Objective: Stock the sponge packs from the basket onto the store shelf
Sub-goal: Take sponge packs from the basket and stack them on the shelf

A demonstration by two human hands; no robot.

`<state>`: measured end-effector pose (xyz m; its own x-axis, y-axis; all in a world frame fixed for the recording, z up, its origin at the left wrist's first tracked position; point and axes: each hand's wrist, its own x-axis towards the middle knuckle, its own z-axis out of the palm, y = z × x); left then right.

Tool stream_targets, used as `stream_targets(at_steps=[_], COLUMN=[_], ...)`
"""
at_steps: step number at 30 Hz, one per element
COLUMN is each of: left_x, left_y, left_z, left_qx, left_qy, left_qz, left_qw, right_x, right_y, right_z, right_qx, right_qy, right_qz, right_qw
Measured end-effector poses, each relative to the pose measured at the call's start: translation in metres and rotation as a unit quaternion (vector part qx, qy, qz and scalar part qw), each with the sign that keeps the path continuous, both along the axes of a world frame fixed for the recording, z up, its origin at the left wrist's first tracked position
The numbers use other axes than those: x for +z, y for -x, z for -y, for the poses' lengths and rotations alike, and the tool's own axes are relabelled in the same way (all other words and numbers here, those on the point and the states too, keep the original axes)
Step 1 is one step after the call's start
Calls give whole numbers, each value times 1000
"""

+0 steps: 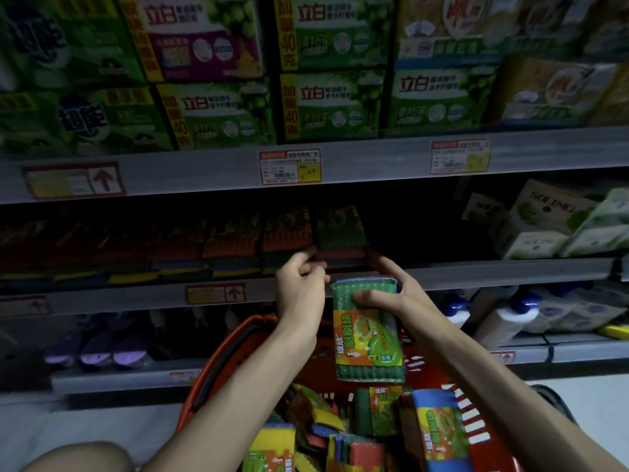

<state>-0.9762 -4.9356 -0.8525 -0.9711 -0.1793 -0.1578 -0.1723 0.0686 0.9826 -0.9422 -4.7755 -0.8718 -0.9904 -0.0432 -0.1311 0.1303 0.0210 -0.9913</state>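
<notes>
Dark gap point(425, 233) on the middle shelf point(476, 275), hemmed by sponge pack row point(238, 240) leftward, white boxes point(531, 240) rightward, upper shelf edge point(374, 158) overhead

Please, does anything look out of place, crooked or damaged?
Nothing looks damaged. Only the packs in the basket lie jumbled at mixed angles; the shelf row stands orderly. The right hand grips one sponge pack.

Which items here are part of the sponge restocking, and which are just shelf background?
Job: green sponge pack with orange label gripped by right hand; left hand at dim row of shelved sponge packs; red plastic basket of loose packs.
Background: green detergent boxes; white blue-capped bottles; price tags.
</notes>
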Motion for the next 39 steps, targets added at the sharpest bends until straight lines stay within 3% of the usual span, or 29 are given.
stream_targets(at_steps=[26,39], left_x=[18,38], left_y=[-7,-39], left_z=[6,22], left_qx=[4,-115], left_qy=[-3,16], left_qz=[26,24], left_qw=[1000,993], right_x=[11,37], right_y=[2,-32], right_z=[7,-30], right_qx=[-19,-11], right_qy=[-27,-34], right_qz=[46,-15], right_qw=[998,999])
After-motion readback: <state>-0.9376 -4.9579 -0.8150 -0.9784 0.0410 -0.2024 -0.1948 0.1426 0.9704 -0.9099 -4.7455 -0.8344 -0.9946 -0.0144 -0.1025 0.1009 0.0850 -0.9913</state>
